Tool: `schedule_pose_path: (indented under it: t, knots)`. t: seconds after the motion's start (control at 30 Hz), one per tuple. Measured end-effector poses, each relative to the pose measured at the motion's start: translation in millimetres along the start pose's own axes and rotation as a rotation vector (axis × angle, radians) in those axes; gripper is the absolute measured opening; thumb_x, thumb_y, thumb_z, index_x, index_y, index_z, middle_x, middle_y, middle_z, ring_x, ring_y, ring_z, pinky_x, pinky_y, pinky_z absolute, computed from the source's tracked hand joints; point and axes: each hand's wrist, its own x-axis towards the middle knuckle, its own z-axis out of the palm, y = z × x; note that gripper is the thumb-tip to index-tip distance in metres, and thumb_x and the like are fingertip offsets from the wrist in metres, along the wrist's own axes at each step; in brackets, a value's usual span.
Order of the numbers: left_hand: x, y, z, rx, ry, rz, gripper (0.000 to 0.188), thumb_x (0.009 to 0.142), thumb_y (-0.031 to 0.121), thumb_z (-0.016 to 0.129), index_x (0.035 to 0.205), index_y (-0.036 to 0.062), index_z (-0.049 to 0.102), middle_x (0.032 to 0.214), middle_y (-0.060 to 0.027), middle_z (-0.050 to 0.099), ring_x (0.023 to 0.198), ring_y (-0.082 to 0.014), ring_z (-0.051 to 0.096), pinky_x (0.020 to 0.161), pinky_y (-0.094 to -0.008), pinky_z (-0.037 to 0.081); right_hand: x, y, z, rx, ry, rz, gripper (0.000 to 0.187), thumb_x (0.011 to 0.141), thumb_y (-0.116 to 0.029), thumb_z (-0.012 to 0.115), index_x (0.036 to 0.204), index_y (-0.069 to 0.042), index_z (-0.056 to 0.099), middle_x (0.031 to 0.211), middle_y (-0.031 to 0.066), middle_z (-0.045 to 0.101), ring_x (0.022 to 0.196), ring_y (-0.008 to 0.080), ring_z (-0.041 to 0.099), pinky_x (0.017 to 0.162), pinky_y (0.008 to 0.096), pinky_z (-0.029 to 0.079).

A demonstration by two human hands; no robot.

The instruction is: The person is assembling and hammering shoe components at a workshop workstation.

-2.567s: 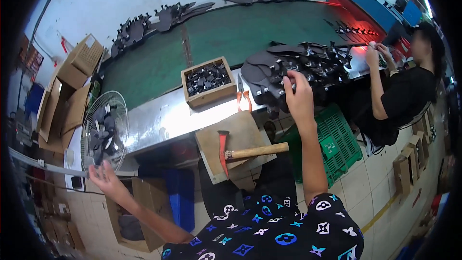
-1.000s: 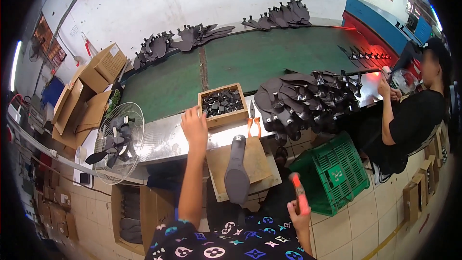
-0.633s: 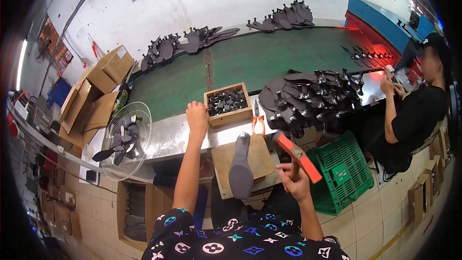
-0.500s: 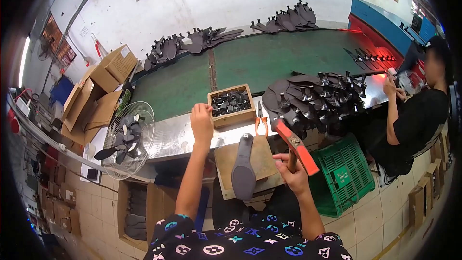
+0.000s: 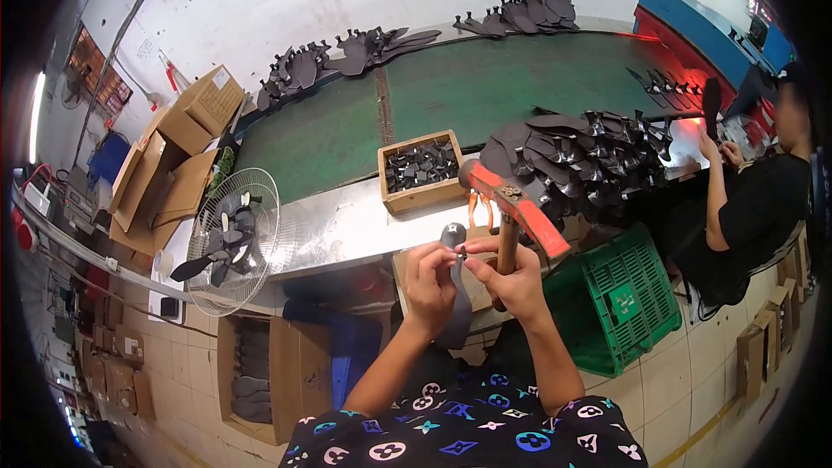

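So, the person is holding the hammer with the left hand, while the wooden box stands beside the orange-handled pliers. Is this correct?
Not quite: the head view shows the hammer in the right hand. The wooden box does stand beside the pliers.

Shoe-parts workshop: long green work surface [image 5: 511, 78] beyond the fingers [image 5: 428, 262]; dark soles [image 5: 555, 156] heaped to their right; wooden box [image 5: 426, 200] of small parts ahead; hammer [image 5: 522, 210] in right fingers; co-worker [image 5: 763, 204] well rightward.
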Motion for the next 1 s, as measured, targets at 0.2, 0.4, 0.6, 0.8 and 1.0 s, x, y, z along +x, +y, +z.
schedule_pose_path:
  t: [0.2, 0.4, 0.6, 0.8, 1.0]
  knots:
    - [-1.6, -32.3, 6.5, -0.105, -0.254, -0.226, 0.035, 0.082, 0.015, 0.077, 0.110, -0.0003, 0.061, 0.106, -0.0160, 0.064, 0.096, -0.0336, 0.061, 0.085, -0.0405, 0.050, 8.2, 23.4, -15.1, -0.081, 0.025, -0.033, 0.020, 0.090, -0.003, 0.067, 0.110, 0.001, 0.066, 0.102, 0.0048, 0.070, 0.056, 0.0002, 0.051, 0.048, 0.0170, 0.036]
    - [3.9, -76.8, 19.7, -0.088, -0.508, -0.337, 0.035, 0.080, 0.016, 0.078, 0.110, 0.0032, 0.064, 0.106, -0.0180, 0.068, 0.102, -0.0380, 0.063, 0.089, -0.0451, 0.048, 21.4, 20.9, -23.7, -0.241, 0.017, 0.176, 0.021, 0.089, -0.006, 0.070, 0.108, 0.001, 0.068, 0.084, -0.0027, 0.063, 0.057, 0.0006, 0.045, 0.052, 0.0202, 0.036]
    - [-11.2, -71.5, 8.0, -0.244, -0.509, -0.490, 0.025, 0.081, 0.015, 0.077, 0.102, 0.0043, 0.070, 0.096, -0.0155, 0.071, 0.089, -0.0332, 0.067, 0.079, -0.0382, 0.050, 34.1, 56.3, -25.3, -0.390, -0.056, -0.002, 0.025, 0.088, -0.011, 0.072, 0.109, 0.001, 0.069, 0.090, 0.0090, 0.073, 0.077, 0.0118, 0.066, 0.070, 0.0280, 0.051]
    - [-20.7, -67.8, 0.3, -0.339, -0.457, -0.537, 0.031, 0.078, 0.010, 0.079, 0.107, 0.0029, 0.069, 0.095, -0.0163, 0.070, 0.091, -0.0321, 0.068, 0.081, -0.0375, 0.052, 39.2, 42.8, -15.0, -0.554, -0.227, 0.031, 0.023, 0.089, -0.007, 0.069, 0.109, 0.003, 0.065, 0.091, 0.0140, 0.072, 0.083, 0.0226, 0.069, 0.074, 0.0323, 0.053]
    - [-25.3, -68.2, -10.9, -0.217, -0.550, -0.488, 0.052, 0.078, 0.009, 0.080, 0.127, 0.0021, 0.062, 0.102, -0.0130, 0.073, 0.092, -0.0195, 0.068, 0.082, -0.0336, 0.053, 42.8, 43.0, -16.1, -0.737, -0.381, -0.133, 0.028, 0.082, -0.002, 0.068, 0.110, -0.002, 0.065, 0.101, 0.0139, 0.066, 0.091, 0.0361, 0.065, 0.078, 0.0385, 0.053]
